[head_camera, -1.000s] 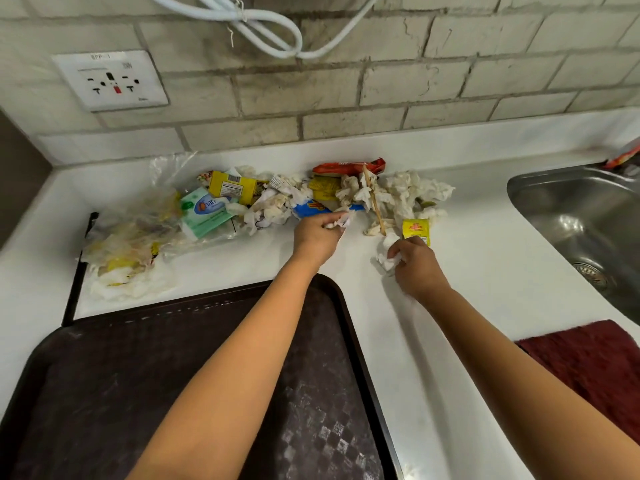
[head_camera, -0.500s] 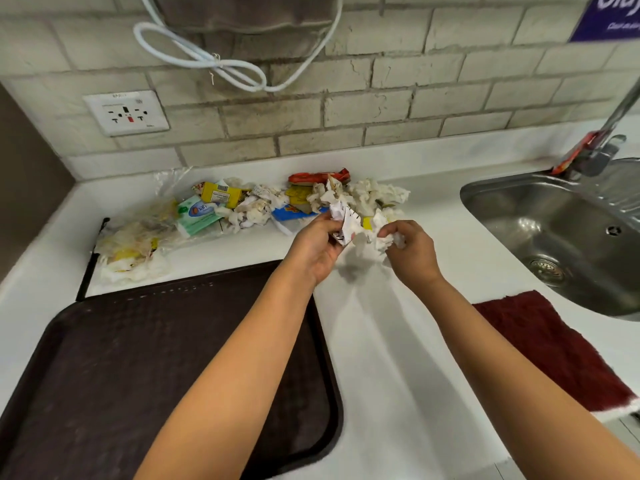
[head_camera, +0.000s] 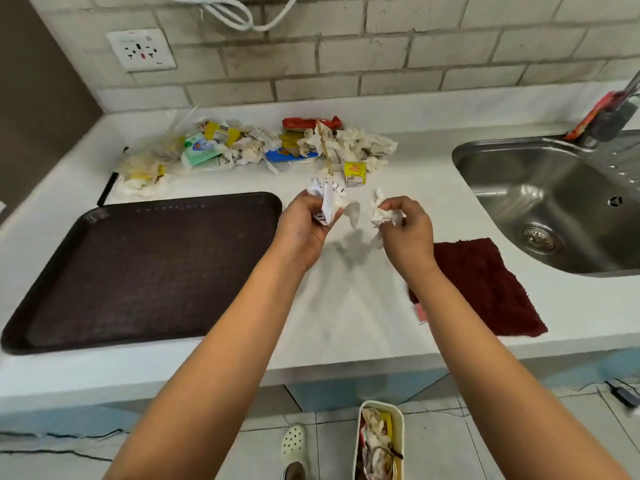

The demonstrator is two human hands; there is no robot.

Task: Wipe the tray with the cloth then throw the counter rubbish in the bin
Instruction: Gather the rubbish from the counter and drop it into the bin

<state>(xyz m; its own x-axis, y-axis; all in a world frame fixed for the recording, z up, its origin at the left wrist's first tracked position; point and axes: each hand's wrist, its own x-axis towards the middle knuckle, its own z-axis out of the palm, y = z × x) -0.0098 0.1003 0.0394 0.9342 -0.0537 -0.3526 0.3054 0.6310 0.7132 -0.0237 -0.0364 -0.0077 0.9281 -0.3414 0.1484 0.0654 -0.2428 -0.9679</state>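
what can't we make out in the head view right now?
- Bin: cut off by the bottom edge, depth unseen.
- Tap: blurred, cut by the right edge.
- Cloth: near corner hidden behind the right forearm.
- Print on rubbish pile: too small to read.

Dark brown tray (head_camera: pixel 138 268) with checkered texture at the white tabletop's (head_camera: pixel 346 306) left edge; dark red cloth (head_camera: pixel 485 289) near its front edge; white, yellow, red, blue and green rubbish (head_camera: pixel 277 147) along its rear edge.
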